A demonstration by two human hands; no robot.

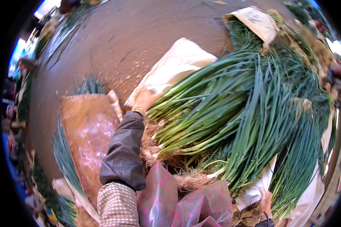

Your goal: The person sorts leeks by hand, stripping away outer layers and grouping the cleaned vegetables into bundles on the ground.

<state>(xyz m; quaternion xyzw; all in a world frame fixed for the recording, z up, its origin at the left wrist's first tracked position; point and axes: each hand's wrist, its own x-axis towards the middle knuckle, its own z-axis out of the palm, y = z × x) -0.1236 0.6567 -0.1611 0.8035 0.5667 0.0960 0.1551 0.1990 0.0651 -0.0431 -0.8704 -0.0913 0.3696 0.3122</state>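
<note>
A large heap of long green onions (201, 98) lies before me, pale stems and tangled roots toward me, leaves fanning to the far right. My left hand (143, 100) rests against the left edge of the heap, by the stem ends and a white sheet (174, 62). Its fingers are mostly hidden, so their grip does not show. At the lower right, my right hand (266, 202) is closed at the edge of another white sheet (255, 187), between two bunches, its thumb showing. A dark sleeve cover (123, 155) is on my left forearm.
Left of my arm, a wet brown sheet (89, 128) covers more green onions (64, 151). A pink-dotted clear plastic covering (159, 189) lies over my lap. A pale sack (254, 24) sits on onions at the far right. Wet brown ground (129, 26) stretches beyond.
</note>
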